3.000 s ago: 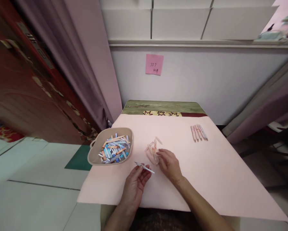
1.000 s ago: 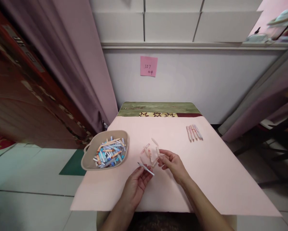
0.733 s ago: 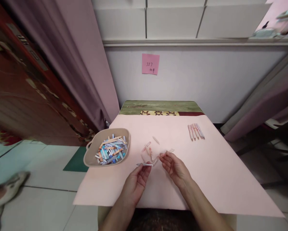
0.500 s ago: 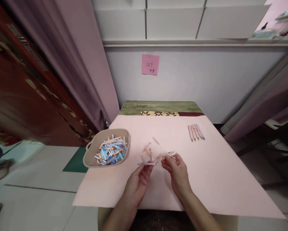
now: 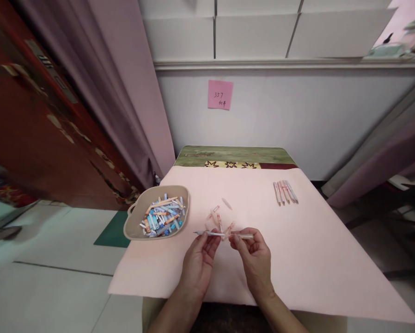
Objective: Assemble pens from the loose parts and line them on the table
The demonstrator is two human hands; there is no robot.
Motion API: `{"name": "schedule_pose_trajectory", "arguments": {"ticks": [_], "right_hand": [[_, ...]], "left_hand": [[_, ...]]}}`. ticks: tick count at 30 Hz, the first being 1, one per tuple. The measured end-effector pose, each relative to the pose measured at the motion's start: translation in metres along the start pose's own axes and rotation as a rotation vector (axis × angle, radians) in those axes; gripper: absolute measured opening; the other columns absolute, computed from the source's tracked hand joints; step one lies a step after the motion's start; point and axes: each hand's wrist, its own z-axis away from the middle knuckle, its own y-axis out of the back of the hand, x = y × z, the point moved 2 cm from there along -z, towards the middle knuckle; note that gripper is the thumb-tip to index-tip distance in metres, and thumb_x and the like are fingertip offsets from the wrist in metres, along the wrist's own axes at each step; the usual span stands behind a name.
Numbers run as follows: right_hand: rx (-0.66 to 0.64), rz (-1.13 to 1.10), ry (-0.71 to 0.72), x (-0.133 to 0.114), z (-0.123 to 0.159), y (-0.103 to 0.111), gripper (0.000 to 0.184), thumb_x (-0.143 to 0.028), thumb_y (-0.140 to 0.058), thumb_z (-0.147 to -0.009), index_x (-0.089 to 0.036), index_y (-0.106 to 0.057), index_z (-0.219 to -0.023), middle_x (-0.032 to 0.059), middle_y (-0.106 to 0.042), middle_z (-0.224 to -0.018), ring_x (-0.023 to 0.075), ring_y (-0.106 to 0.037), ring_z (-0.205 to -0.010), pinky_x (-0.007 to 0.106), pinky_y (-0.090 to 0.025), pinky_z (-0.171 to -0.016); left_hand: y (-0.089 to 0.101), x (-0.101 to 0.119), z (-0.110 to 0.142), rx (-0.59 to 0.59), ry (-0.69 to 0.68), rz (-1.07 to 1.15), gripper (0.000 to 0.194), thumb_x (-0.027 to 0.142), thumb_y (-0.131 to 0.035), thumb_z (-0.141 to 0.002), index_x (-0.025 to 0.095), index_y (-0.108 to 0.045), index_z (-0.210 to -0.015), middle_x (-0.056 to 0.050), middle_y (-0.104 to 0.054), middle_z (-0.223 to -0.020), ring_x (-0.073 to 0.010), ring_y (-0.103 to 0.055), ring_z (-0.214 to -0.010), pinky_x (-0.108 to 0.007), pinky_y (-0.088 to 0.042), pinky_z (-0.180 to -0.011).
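My left hand (image 5: 201,255) pinches a thin pen refill (image 5: 207,233) that points left, over the pink table cover (image 5: 308,249). My right hand (image 5: 252,252) pinches a clear pen barrel (image 5: 242,236), held level and end to end with the refill, the two almost meeting between my hands. Just beyond my fingers lie a few loose clear pen parts (image 5: 217,215) and a single cap-like piece (image 5: 226,203).
A beige tray (image 5: 134,222) of several blue, white and orange pen parts sits at the left of the cover. A row of several assembled pens (image 5: 285,191) lies at the far right. A pink sticky note (image 5: 220,94) hangs on the wall behind.
My right hand picked a clear barrel from the loose parts and brought it level with the refill. My left hand turned the refill from slanted to level.
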Motion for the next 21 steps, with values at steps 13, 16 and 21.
{"name": "schedule_pose_trajectory", "arguments": {"ticks": [13, 16, 21], "right_hand": [[-0.067, 0.057, 0.022, 0.001, 0.005, 0.002, 0.024, -0.031, -0.074, -0.076, -0.021, -0.055, -0.086, 0.0037, -0.073, -0.087, 0.0153, -0.068, -0.079, 0.027, -0.055, -0.075], [-0.037, 0.065, 0.026, 0.001, 0.003, 0.008, 0.026, -0.034, -0.074, -0.076, -0.021, -0.054, -0.088, 0.0045, -0.073, -0.086, 0.0163, -0.069, -0.078, 0.028, -0.055, -0.073], [0.0, 0.294, 0.038, 0.0, -0.028, 0.029, 0.037, -0.041, -0.069, -0.078, -0.02, -0.051, -0.102, 0.0009, -0.069, -0.071, 0.0172, -0.068, -0.065, 0.028, -0.054, -0.064]], "left_hand": [[-0.004, -0.005, 0.004, -0.061, -0.051, -0.016, 0.011, 0.002, -0.057, -0.081, 0.01, -0.063, -0.076, -0.011, -0.073, -0.08, -0.0187, -0.071, -0.077, -0.034, -0.058, -0.08], [0.0, -0.002, 0.003, -0.043, -0.055, -0.019, 0.01, 0.003, -0.058, -0.082, 0.011, -0.063, -0.077, -0.011, -0.073, -0.08, -0.0181, -0.071, -0.077, -0.034, -0.058, -0.081], [0.022, 0.008, -0.002, 0.044, -0.057, -0.031, 0.013, 0.003, -0.056, -0.083, 0.009, -0.063, -0.075, -0.011, -0.073, -0.077, -0.0181, -0.071, -0.075, -0.033, -0.059, -0.077]]}}
